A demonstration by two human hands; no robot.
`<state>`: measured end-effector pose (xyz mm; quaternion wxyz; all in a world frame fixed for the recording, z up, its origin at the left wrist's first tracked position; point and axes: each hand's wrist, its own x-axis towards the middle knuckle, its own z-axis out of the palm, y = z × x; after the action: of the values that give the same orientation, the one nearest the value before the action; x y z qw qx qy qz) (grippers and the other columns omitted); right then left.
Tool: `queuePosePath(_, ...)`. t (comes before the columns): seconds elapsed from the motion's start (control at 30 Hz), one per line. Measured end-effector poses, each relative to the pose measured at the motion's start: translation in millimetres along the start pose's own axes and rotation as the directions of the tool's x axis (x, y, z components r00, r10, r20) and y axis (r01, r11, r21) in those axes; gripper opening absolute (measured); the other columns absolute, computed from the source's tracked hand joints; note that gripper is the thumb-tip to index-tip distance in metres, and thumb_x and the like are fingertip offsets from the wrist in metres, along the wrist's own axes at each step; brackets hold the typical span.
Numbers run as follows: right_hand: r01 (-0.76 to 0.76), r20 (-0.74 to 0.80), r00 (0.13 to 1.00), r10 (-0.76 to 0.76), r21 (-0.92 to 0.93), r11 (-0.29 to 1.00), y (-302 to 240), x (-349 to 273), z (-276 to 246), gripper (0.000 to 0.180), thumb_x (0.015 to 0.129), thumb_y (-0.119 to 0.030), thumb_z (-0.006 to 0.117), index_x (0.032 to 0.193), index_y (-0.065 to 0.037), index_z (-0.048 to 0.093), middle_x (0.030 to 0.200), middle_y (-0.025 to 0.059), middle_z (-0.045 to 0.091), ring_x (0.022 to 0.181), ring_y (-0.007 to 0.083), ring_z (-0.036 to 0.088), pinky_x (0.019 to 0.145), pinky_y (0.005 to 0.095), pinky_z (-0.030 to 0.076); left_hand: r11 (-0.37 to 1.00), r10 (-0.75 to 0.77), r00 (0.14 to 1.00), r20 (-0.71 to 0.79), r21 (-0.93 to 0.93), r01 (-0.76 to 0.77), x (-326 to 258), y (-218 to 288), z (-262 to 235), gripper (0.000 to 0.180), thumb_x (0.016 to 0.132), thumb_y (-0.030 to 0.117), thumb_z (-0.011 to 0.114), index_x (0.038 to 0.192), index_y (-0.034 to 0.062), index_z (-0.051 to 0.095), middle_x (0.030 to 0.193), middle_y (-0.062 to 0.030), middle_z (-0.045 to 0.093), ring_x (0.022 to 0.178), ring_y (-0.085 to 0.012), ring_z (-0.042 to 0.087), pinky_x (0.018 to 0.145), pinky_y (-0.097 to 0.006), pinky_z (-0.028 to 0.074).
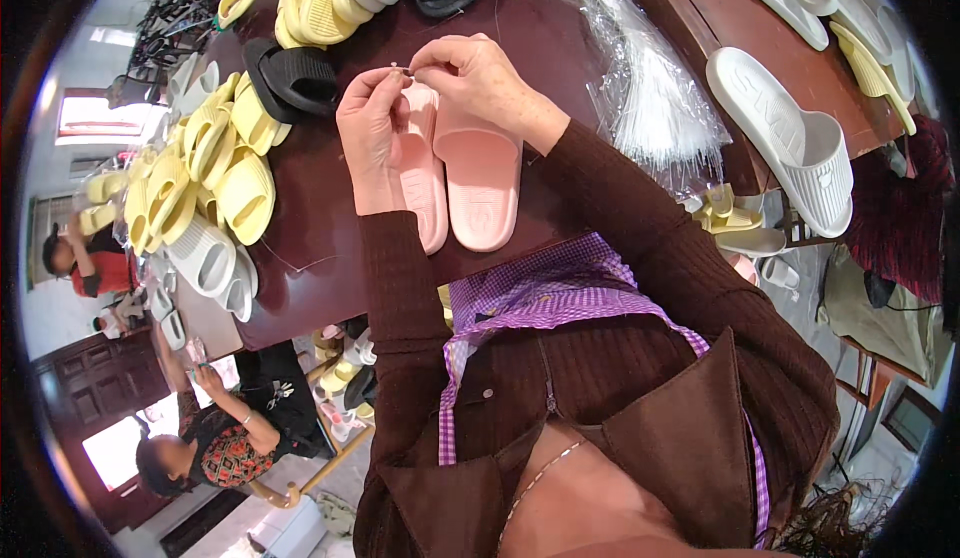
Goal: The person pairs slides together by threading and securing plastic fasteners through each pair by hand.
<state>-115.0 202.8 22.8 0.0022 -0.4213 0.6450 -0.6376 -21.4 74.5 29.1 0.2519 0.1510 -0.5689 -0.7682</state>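
Note:
A pair of pink slide sandals, the left one [424, 198] and the right one [482, 193], lies side by side on the dark red table with the heel ends toward me. My left hand [375, 133] is over the far end of the left sandal, thumb and forefinger pinched together. My right hand [488, 86] reaches in from the right above the other sandal's far end, its fingers closed in a pinch. The two sets of fingertips nearly meet. A tiny pale thing shows between them, too small to name.
Right of my hands lies a bundle of clear plastic strands [655, 108] in film. Yellow slides [205, 163] are heaped at the left, beside black slides [292, 78]. A grey slide [785, 143] rests on the right table. A person [225, 438] handles something at the lower left.

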Motion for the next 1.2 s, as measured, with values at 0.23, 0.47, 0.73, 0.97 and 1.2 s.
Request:
queuePosePath(0.23, 0.014, -0.019, 1.000, -0.014, -0.038, 0.999, -1.8, -0.2, -0.8, 0.014, 0.077, -0.014, 0.062, 0.082, -0.002, 0.067, 0.076, 0.0149, 0.066, 0.069, 0.0300, 0.064, 0.066, 0.0364, 0.051, 0.998, 0.044, 0.999, -0.026, 0.056, -0.042, -1.4, -2.7, 0.4, 0.004, 0.084, 0.006, 0.065, 0.086, 0.0029, 0.065, 0.073, -0.0027, 0.065, 0.048, -0.0025, 0.047, 0.042, -0.016, 0.032)
queuePosePath(0.47, 0.087, -0.024, 0.996, -0.090, -0.098, 0.991, 1.9, 0.0, 0.0, 0.010, 0.079, -0.006, 0.061, 0.084, 0.001, 0.066, 0.071, 0.0137, 0.066, 0.064, 0.0210, 0.065, 0.061, 0.0294, 0.051, 0.995, 0.081, 0.996, -0.025, 0.064, -0.079, 1.2, -8.9, -2.2, 0.003, 0.084, 0.006, 0.065, 0.085, 0.0035, 0.065, 0.064, 0.0013, 0.058, 0.046, -0.0025, 0.044, 0.041, -0.017, 0.030)
queuePosePath(0.73, 0.101, -0.015, 0.994, -0.104, -0.128, 0.987, 1.3, -0.4, -0.7, 0.011, 0.077, -0.009, 0.062, 0.082, 0.000, 0.067, 0.072, 0.0142, 0.065, 0.065, 0.0257, 0.065, 0.064, 0.0327, 0.051, 0.993, 0.102, 0.994, -0.034, 0.068, -0.099, -0.2, -8.8, -1.2, 0.003, 0.083, 0.006, 0.066, 0.083, 0.0039, 0.064, 0.058, 0.0042, 0.052, 0.045, -0.0027, 0.042, 0.040, -0.017, 0.029)
queuePosePath(0.97, 0.101, -0.020, 0.994, -0.105, -0.144, 0.984, 2.5, -0.9, -1.0, 0.010, 0.077, -0.008, 0.062, 0.082, 0.000, 0.066, 0.070, 0.0127, 0.065, 0.062, 0.0234, 0.064, 0.062, 0.0309, 0.050, 0.991, 0.108, 0.993, -0.054, 0.092, -0.102, -0.5, -10.3, 1.0, 0.003, 0.083, 0.006, 0.066, 0.083, 0.0040, 0.064, 0.058, 0.0041, 0.052, 0.045, -0.0026, 0.042, 0.040, -0.017, 0.029)
queuePosePath(1.2, 0.111, -0.031, 0.992, -0.118, -0.178, 0.978, -1.7, -2.5, 0.2, 0.010, 0.078, -0.011, 0.062, 0.080, -0.002, 0.067, 0.069, 0.0103, 0.065, 0.062, 0.0237, 0.062, 0.068, 0.0318, 0.047, 0.990, 0.122, 0.992, -0.043, 0.082, -0.119, -0.3, -11.6, -1.0, 0.003, 0.083, 0.005, 0.066, 0.083, 0.0039, 0.064, 0.060, 0.0046, 0.053, 0.045, -0.0016, 0.041, 0.040, -0.017, 0.029)
